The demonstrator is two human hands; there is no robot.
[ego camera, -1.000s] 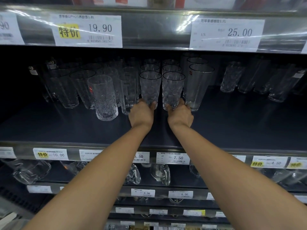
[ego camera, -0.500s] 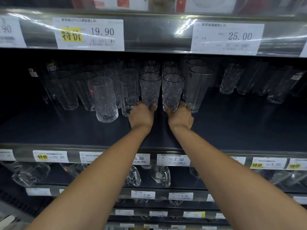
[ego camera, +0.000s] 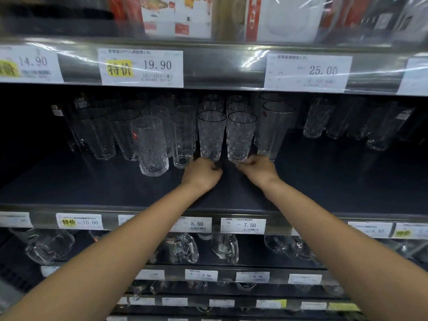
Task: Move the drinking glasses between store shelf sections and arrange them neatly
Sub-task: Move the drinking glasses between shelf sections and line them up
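Two matching patterned drinking glasses stand side by side at the front of a row on the dark middle shelf (ego camera: 324, 181). My left hand (ego camera: 201, 173) sits just in front of the base of the left glass (ego camera: 211, 135), fingers curled in, gripping nothing that I can see. My right hand (ego camera: 259, 169) is curled the same way at the base of the right glass (ego camera: 240, 137), its fingertips right by the foot. More of the same glasses line up behind these two.
A tall smooth glass (ego camera: 274, 130) stands close on the right. A textured tumbler (ego camera: 151, 147) and several other glasses crowd the left. More glasses (ego camera: 379, 128) stand far right. Glass mugs (ego camera: 183, 250) fill the shelf below.
Both hands have slipped back a little from the two glass bases they gripped and are now curled in front of them. The view has tilted up.
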